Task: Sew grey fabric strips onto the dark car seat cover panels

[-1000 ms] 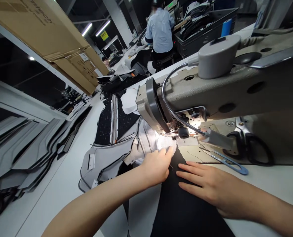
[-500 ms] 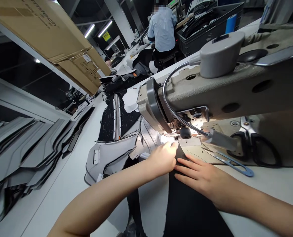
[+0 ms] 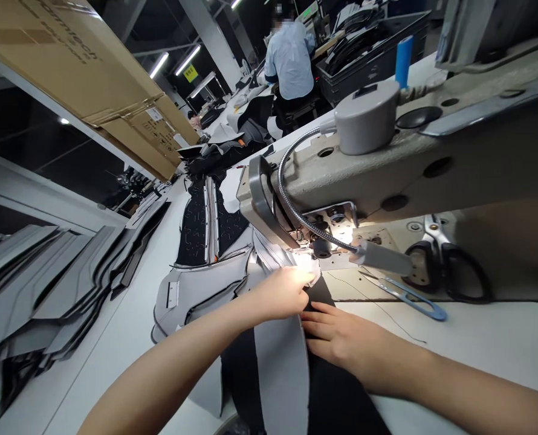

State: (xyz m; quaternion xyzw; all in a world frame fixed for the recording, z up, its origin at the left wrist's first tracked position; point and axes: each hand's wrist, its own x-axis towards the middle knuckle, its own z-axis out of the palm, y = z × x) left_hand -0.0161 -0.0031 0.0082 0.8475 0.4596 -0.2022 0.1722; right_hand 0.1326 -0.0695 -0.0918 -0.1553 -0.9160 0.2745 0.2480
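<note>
Just in front of the lit needle area of a sewing machine (image 3: 314,181), my left hand (image 3: 289,294) is closed, its fingertips pinching the fabric edge. Long grey fabric (image 3: 281,368) runs from under that hand toward me. Beside it lies black fabric (image 3: 341,399), where my right hand (image 3: 346,341) rests with fingers stretched out flat. The left hand hides part of the seam, and glare blurs the spot at the presser foot. Joined grey pieces (image 3: 196,284) spread out to the left of the machine head.
Black-handled scissors (image 3: 436,241) and blue thread snips (image 3: 414,299) lie on the machine bed at right. A loose thread (image 3: 400,326) trails over the table. Stacked grey panels (image 3: 64,272) fill the left side. Behind are cardboard boxes (image 3: 83,66), a seated person (image 3: 289,60) and a dark bin (image 3: 373,57).
The view has shifted, so the machine appears farther left. Both hands remain on the fabric; more of the grey strip shows beneath my left hand, and the loose thread extends farther over the table.
</note>
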